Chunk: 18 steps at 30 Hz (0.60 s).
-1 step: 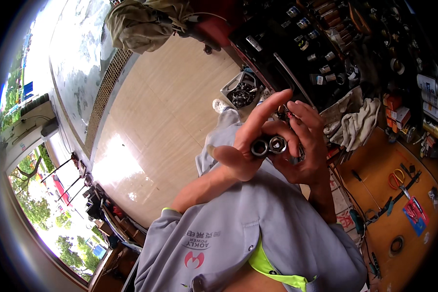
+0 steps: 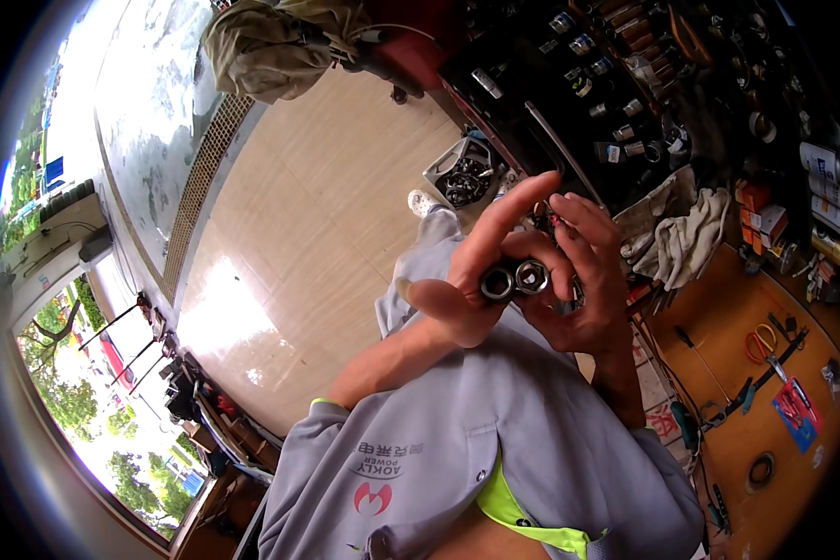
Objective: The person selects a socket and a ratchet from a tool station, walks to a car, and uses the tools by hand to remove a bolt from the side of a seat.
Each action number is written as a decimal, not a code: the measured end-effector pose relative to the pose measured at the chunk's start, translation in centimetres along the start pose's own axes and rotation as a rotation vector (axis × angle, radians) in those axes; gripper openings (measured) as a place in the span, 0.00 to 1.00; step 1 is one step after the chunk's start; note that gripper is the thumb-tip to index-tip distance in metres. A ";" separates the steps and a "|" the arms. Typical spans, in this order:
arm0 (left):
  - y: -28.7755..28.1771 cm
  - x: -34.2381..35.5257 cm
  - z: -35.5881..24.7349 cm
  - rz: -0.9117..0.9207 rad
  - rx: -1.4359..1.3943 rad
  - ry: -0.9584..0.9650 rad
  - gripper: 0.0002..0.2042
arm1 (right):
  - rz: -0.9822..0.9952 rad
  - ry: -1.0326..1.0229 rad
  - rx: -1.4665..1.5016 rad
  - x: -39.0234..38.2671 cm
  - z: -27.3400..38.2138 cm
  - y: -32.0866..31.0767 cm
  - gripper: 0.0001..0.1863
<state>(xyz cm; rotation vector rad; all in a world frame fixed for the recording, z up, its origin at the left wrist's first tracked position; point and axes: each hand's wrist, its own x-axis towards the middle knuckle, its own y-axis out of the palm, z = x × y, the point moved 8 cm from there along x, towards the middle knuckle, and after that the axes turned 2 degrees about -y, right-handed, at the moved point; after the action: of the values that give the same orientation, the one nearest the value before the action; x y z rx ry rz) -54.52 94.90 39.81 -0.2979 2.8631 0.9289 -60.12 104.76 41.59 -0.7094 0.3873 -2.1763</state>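
Two shiny metal sockets sit side by side in front of my chest, their round open ends facing up. The left socket [image 2: 497, 283] rests against the palm of my left hand [image 2: 471, 271]. That hand's index finger is stretched out, its thumb stands apart, and another finger curls over the sockets. Beside it is the right socket [image 2: 532, 277], with a hex-shaped opening. My right hand [image 2: 593, 271] is bent close around its right side, fingers curled. Something dark and partly metallic shows between the right fingers, too hidden to name. The sockets' lower parts are out of sight.
A black tool surface [image 2: 569, 112] at upper right carries many sockets. Work gloves [image 2: 686, 238] lie near its corner. Scissors [image 2: 761, 343] and other hand tools lie on a brown board [image 2: 719, 373] at right. A grey bin [image 2: 462, 177] of dark parts stands on the floor.
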 end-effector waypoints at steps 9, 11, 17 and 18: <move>-0.9 1.2 1.4 -0.062 0.013 -0.031 0.63 | 0.019 0.013 0.064 0.1 -1.6 0.4 0.38; -2.7 1.5 3.0 -0.014 -0.044 -0.030 0.43 | 0.068 0.072 0.081 -0.2 -2.7 1.2 0.38; -15.9 -2.0 11.1 -0.595 0.399 -0.485 0.17 | 0.046 0.354 -0.012 -2.4 -10.1 -1.0 0.32; -18.9 -3.5 12.4 -0.662 0.540 -0.534 0.16 | -0.043 0.448 -0.099 -3.3 -12.2 -2.3 0.29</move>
<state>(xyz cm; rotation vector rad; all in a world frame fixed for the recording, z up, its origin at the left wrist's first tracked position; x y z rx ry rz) -46.30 87.74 19.68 -0.7343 2.1622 0.0773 -67.10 109.24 31.84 -0.2750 0.7184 -2.3636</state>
